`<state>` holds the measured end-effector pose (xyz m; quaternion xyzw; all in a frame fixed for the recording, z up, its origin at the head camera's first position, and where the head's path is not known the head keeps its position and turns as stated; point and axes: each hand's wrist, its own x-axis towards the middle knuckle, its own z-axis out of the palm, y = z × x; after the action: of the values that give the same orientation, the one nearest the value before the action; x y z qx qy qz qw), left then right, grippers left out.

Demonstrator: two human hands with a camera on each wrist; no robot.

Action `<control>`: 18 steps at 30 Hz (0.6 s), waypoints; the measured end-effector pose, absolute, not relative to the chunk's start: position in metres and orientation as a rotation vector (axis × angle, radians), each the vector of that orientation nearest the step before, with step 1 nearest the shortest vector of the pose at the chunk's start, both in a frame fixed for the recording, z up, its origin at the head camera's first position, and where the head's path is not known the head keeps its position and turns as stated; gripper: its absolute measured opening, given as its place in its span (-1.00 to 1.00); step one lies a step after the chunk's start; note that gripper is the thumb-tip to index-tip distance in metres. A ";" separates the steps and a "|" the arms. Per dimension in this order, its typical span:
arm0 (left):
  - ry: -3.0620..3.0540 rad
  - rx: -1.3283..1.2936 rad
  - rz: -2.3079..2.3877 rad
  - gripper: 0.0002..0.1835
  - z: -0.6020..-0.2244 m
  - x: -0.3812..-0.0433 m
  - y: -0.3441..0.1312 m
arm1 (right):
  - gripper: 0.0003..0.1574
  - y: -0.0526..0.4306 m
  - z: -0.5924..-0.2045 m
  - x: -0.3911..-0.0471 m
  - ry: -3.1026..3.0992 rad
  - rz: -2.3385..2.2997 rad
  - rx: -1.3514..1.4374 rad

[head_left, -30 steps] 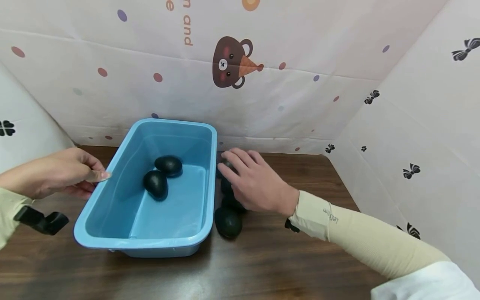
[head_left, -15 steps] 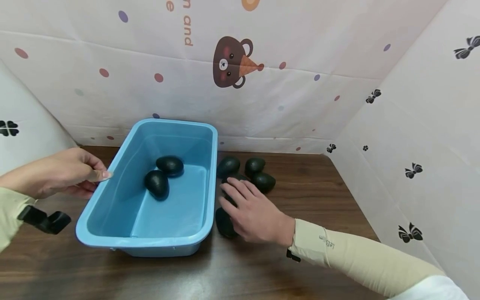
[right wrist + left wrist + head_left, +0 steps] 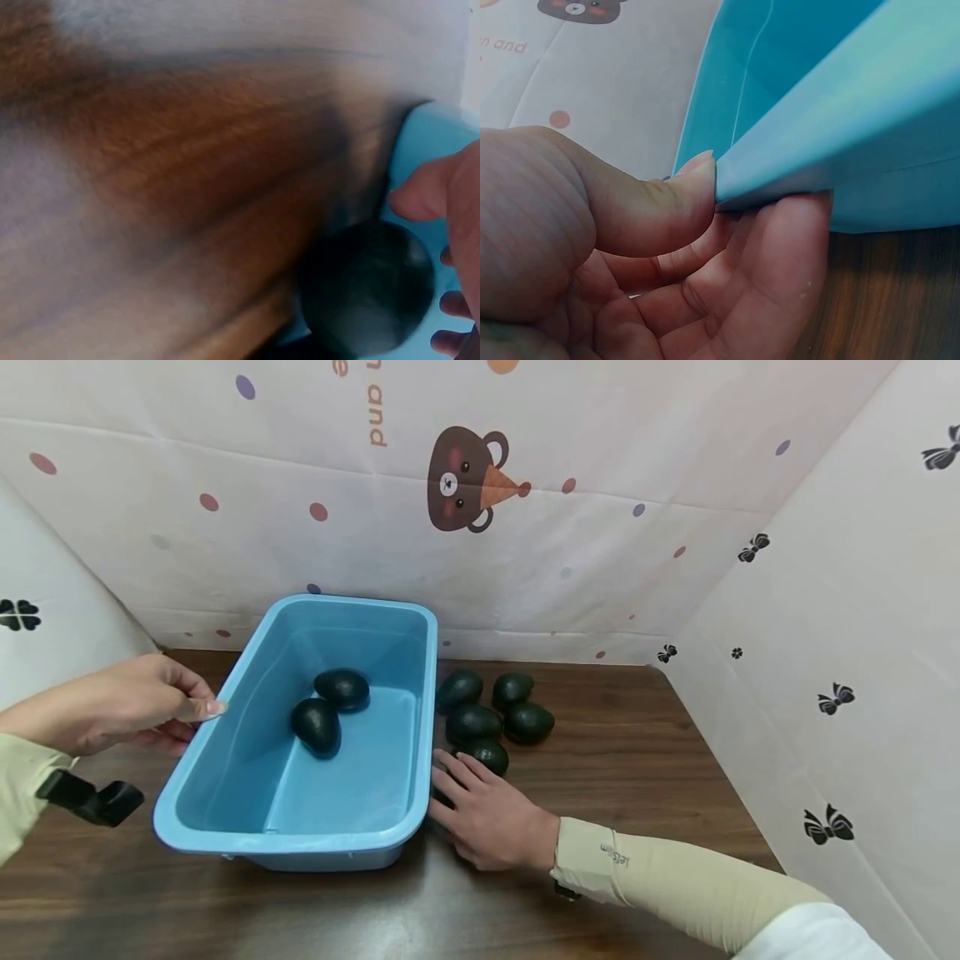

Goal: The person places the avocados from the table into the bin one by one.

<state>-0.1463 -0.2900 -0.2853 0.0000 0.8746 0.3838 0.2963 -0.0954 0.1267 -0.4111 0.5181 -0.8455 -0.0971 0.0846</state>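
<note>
My left hand pinches the left rim of a blue plastic tub; in the left wrist view the thumb lies on one side of the rim and curled fingers on the other. Inside the tub lie two dark green avocados, one touching the other. Beside the tub's right wall, my right hand reaches over an avocado, mostly hidden in the head view. In the right wrist view its thumb and fingers are spread near that avocado, not closed round it.
Several more avocados lie in a cluster on the brown wooden table right of the tub, among them one at the right and one just beyond my right hand. Patterned white sheets enclose the back and sides.
My right hand has moved toward me and slightly left, along the avocados beside the tub, uncovering the farther ones. The left hand has stayed on the tub's rim.
</note>
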 end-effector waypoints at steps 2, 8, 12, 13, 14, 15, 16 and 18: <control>2.338 0.000 1.018 -0.61 -0.286 -0.146 -0.290 | -0.23 0.126 -0.416 -0.095 -2.524 -0.307 1.563; 2.362 -0.014 1.013 -0.60 -0.288 -0.144 -0.291 | -0.24 0.123 -0.423 -0.095 -2.557 -0.370 1.609; 2.366 -0.017 1.011 -0.61 -0.289 -0.144 -0.292 | -0.13 0.122 -0.424 -0.095 -2.572 -0.373 1.629; 2.365 -0.019 1.013 -0.61 -0.289 -0.144 -0.292 | -0.11 0.122 -0.424 -0.095 -2.574 -0.375 1.631; 2.363 -0.019 1.015 -0.61 -0.289 -0.144 -0.292 | -0.09 0.122 -0.424 -0.096 -2.576 -0.379 1.634; 2.362 -0.019 1.016 -0.61 -0.289 -0.144 -0.292 | -0.08 0.122 -0.424 -0.096 -2.579 -0.382 1.637; 2.361 -0.020 1.016 -0.61 -0.289 -0.144 -0.292 | -0.07 0.122 -0.424 -0.096 -2.582 -0.390 1.638; 2.354 -0.023 1.020 -0.60 -0.289 -0.145 -0.291 | -0.06 0.122 -0.424 -0.097 -2.581 -0.403 1.642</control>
<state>-0.1448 -0.2911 -0.2887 -0.0085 0.8797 0.3813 0.2840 -0.0966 0.1217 -0.4236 0.5320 -0.8361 -0.1307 0.0282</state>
